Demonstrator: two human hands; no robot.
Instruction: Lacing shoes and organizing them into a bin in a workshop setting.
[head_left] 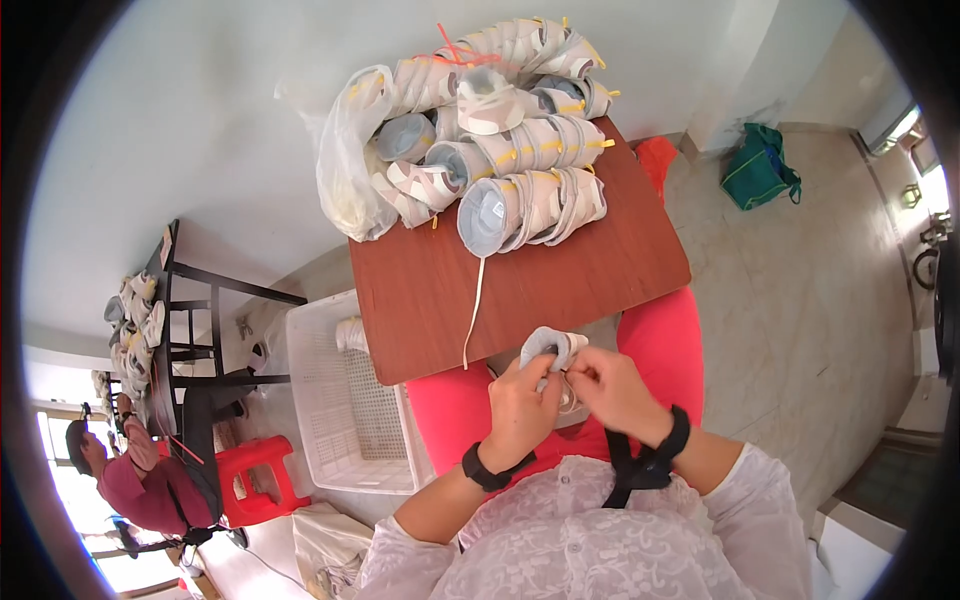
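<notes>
Over my lap, just off the near edge of the table, my left hand (524, 402) grips a small shoe upper (548, 343) with grey lining and pale outer panels. My right hand (612, 392) is closed in a pinch at the upper's right side, where a bit of pale lace shows by the fingers. What exactly the right fingertips pinch is partly hidden. On the brown table (430, 300) lies a row of nested shoe uppers (535, 208), cream and pink with yellow tabs. A white lace (476, 310) trails from it toward the near edge.
More nested uppers (545, 145) and a clear plastic bag (350, 170) fill the table's far part. Left of the table stands a white plastic crate (310, 400). A person (150, 480) sits far left near a red stool (262, 480). A green bag (755, 168) rests on the floor at right.
</notes>
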